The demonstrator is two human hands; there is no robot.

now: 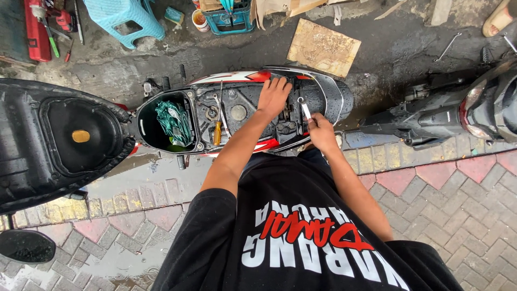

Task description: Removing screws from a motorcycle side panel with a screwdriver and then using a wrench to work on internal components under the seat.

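Hands (273, 97) (321, 132) beside screwdriver (217, 132), bag (173, 123)

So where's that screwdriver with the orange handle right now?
In the head view the orange-handled screwdriver lies inside the scooter's open body, just right of the storage bin holding green plastic and left of the person's left hand.

In the middle of the frame the left hand (273, 97) lies flat, fingers spread, on the dark inner frame of a red, white and black scooter (334, 94) whose black seat (54, 143) is tipped open at the left edge. Just right of it, the right hand (322, 133) grips a silver metal spanner (305, 109), its head down among the dark parts. Left of the hands, a yellow-handled screwdriver (216, 132) rests beside the open storage well holding a crumpled green plastic bag (173, 123); a light blue plastic stool (125, 19) stands at upper left.
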